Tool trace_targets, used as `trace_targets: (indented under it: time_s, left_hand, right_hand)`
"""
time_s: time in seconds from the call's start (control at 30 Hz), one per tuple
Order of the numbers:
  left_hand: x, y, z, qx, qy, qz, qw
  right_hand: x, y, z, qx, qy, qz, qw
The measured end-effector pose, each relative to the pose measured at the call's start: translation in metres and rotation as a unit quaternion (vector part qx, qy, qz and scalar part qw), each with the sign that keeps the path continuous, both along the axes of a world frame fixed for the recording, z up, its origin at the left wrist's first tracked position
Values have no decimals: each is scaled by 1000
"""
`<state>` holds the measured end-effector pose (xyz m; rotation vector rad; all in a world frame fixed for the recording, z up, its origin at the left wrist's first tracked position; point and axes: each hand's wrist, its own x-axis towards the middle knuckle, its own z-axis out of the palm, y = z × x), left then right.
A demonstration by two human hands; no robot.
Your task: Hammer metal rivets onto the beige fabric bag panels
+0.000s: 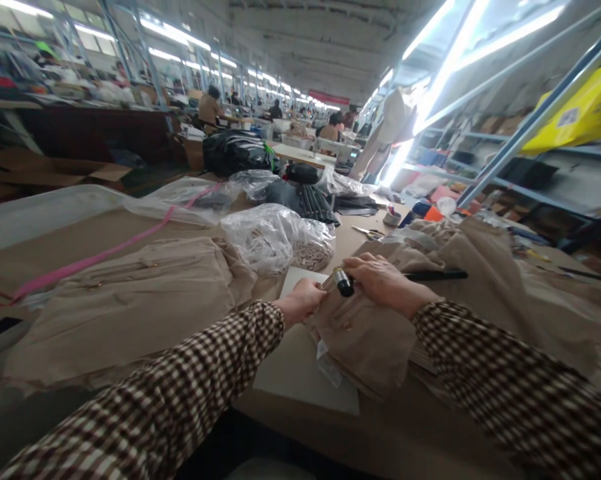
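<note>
head view, right hand [380, 283] gripping black tool [405, 277] lying sideways, head leftward, left hand [303, 300] pinching beige garment [365, 333]

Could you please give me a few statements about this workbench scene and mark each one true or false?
1. The right hand holds a hammer with a long black handle. True.
2. The left hand rests on the clear plastic bag. False: it pinches the beige garment next to the hammer head.
3. Both sleeves are plain blue. False: the sleeves are brown and white check.
4. A pink strap runs across the table on the left. True.
5. Scissors lie on the table beyond the hands. True.
</note>
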<state>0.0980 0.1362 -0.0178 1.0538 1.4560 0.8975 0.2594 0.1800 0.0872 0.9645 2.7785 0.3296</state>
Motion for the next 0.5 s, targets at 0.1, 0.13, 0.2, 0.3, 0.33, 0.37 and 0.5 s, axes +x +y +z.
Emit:
trace_targets:
  time_s: [0.1, 0.13, 0.2, 0.3, 0.33, 0.37, 0.5]
  left_hand:
    - [-6, 5, 7, -4, 14, 21, 1000]
    - [-8, 6, 8, -6, 18, 25, 1000]
    - [-10, 9, 8, -11, 24, 28, 999]
    - [-15, 13, 3, -12, 29, 30, 999]
    - [-17, 14, 1, -9, 29, 32, 999]
    - [-19, 14, 0, -5, 27, 34, 999]
    - [-34, 7, 5, 17, -19, 9, 1000]
  right_hand:
    - [-11, 24, -24, -2, -34, -32, 999]
    - [-13, 30, -31, -7, -44, -45, 998]
    - [-16, 41, -41, -15, -57, -59, 997]
    - [-17, 48, -44, -22, -61, -63, 996]
    - [-16, 48, -42, -22, -60, -61, 996]
    - [-16, 48, -37, -20, -57, -58, 996]
    - [-16, 36, 0, 16, -26, -53, 998]
